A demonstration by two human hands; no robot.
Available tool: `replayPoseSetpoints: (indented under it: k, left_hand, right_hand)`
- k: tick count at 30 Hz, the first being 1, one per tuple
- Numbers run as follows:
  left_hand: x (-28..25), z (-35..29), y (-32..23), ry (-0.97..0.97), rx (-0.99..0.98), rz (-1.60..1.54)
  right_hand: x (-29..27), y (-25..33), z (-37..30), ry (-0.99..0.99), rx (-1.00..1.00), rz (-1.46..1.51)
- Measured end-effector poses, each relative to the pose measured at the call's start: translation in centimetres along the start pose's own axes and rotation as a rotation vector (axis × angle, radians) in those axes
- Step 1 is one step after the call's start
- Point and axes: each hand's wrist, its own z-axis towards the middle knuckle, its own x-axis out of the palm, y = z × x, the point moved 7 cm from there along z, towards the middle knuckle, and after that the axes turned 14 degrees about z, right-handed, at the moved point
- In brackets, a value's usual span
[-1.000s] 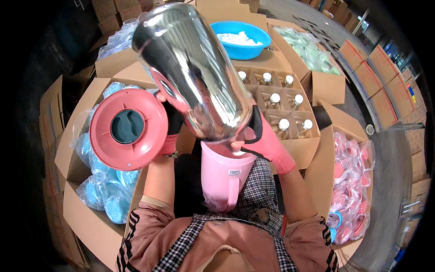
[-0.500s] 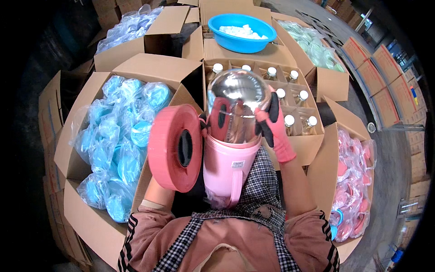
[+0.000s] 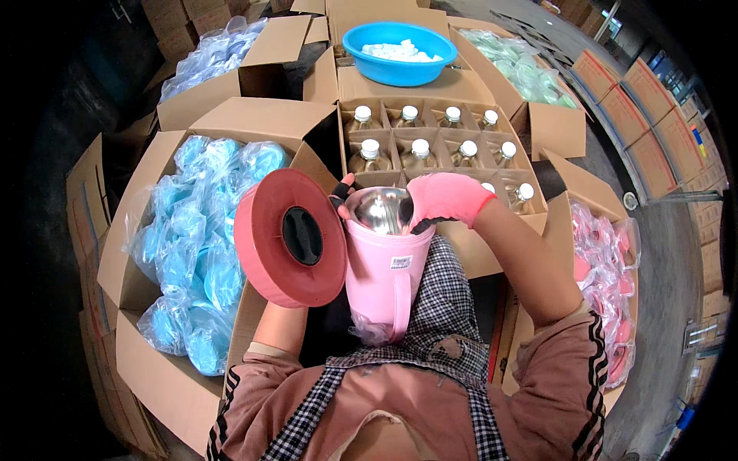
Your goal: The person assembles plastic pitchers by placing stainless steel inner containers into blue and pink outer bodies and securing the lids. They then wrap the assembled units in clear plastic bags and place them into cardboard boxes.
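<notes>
A pink jug body (image 3: 384, 273) with a side handle stands in front of my lap, its open end up. A silvered, mirror-like flask liner (image 3: 380, 211) sits inside it, with only its rounded end showing at the rim. My right hand (image 3: 446, 201), in a pink and black glove, curls over the liner and the jug's rim, its fingertips partly hidden. Gloved fingers of my left hand (image 3: 342, 194) bend against the rim's left side. Most of that hand is hidden behind a round red disc (image 3: 265, 242) with a black oval centre; whether it holds the disc, I cannot tell.
Ahead, a divided carton (image 3: 442, 180) holds several white-capped bottles, with a blue basin (image 3: 354, 54) of white pieces behind it. Cartons of bagged blue parts (image 3: 184, 253), red-pink parts (image 3: 615, 307), green parts (image 3: 523, 69) and purple parts (image 3: 211, 58) stand around.
The liner has gone down from well above the jug into it. My right hand has moved from the liner's side to over the rim. The red disc has tilted and shifted slightly left.
</notes>
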Motion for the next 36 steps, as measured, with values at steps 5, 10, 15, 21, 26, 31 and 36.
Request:
replayPoseSetpoints:
  k: [5, 10, 15, 21, 26, 31, 36]
  left_hand:
    - [-0.6, 1.8, -0.6, -0.007, 0.034, 0.219]
    - [-4.5, 3.5, -4.6, -0.215, 0.206, 0.977]
    - [-3.6, 0.2, -11.1, -0.369, 0.626, 1.696]
    - [3.6, 5.1, -7.3, -0.062, 0.799, 1.698]
    - [-0.3, 3.5, -2.6, 0.257, 0.302, 1.660]
    - [-2.5, 2.7, -1.8, 0.067, 0.405, 1.600]
    - [-3.8, 3.6, -2.1, -0.076, 0.375, 1.426]
  right_hand:
    - [2.1, -0.3, 1.8, 0.078, -0.221, 0.048]
    - [3.4, 0.7, 1.6, 0.127, -0.482, 0.359]
    - [-1.4, -0.6, -1.1, -0.374, -0.429, 1.172]
    - [-3.8, -3.3, 0.4, -0.631, -0.820, 1.705]
    - [2.2, -7.6, 2.1, -0.586, -0.787, 1.471]
    - [3.9, -7.6, 2.0, -0.706, -0.820, 1.482]
    - [4.8, -8.0, 3.5, -0.675, -0.609, 1.622]
